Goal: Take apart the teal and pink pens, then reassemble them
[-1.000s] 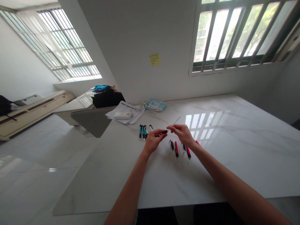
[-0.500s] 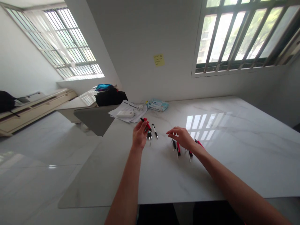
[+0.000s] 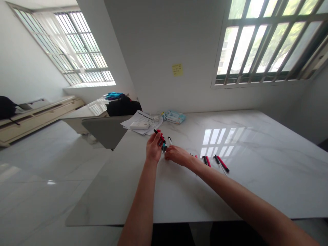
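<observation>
My left hand (image 3: 153, 147) is closed around several red and black pen parts (image 3: 162, 137), raised over the table. Just right of it, my right hand (image 3: 175, 154) is down at the tabletop with its fingers bent together; what they pinch, if anything, is hidden. Small black and silver parts (image 3: 164, 149) show between the two hands. A white pen with a black end (image 3: 169, 140) lies behind my right hand, partly covered by it. Further right lie red and black pen parts (image 3: 222, 163) and another such group (image 3: 206, 161), with more partly hidden behind my right forearm.
Papers (image 3: 133, 120) with a white box (image 3: 139, 125) on them lie at the table's back left, beside a blue and white packet (image 3: 174, 117). A grey chair back (image 3: 105, 128) and a black bag (image 3: 124, 106) stand beyond the left edge.
My right hand has moved left from above the pen parts to the tabletop beside my left hand, and its fingers have drawn together. My left hand keeps its hold in nearly the same place.
</observation>
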`<state>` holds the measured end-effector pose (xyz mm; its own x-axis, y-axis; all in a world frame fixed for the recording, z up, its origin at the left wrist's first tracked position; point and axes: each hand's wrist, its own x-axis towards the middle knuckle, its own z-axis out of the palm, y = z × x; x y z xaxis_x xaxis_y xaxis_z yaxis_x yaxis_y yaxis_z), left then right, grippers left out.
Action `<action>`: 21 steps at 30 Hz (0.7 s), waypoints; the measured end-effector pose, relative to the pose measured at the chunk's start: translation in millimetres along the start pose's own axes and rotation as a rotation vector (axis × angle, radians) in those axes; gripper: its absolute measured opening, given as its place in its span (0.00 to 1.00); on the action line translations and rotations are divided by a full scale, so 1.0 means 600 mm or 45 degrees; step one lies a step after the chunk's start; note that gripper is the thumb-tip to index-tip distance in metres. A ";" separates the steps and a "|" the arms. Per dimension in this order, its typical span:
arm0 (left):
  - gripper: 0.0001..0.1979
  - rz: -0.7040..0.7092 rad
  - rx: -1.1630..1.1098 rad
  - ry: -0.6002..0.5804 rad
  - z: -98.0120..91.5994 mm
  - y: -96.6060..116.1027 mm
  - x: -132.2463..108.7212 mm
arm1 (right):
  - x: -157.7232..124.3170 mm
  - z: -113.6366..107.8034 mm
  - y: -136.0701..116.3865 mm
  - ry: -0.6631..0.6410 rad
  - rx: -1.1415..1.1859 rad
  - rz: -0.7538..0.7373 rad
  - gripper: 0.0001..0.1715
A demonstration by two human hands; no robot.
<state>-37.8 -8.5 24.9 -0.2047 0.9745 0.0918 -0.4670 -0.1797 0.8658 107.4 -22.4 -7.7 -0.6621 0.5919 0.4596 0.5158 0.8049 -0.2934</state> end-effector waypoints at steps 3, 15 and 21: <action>0.25 -0.020 0.031 0.023 -0.003 -0.001 0.000 | -0.006 -0.003 -0.006 -0.058 0.034 -0.033 0.13; 0.10 0.318 1.031 -0.356 0.038 -0.065 -0.035 | -0.172 -0.120 0.115 0.689 0.741 0.814 0.18; 0.06 0.493 1.246 -0.540 0.058 -0.076 -0.060 | -0.176 -0.130 0.138 0.942 1.133 0.873 0.19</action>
<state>20.6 -30.8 -0.6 0.2060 0.8766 0.4350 0.4755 -0.4782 0.7384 262.6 -21.4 -15.3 0.1781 0.9489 0.2605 -0.0903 0.2794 -0.9559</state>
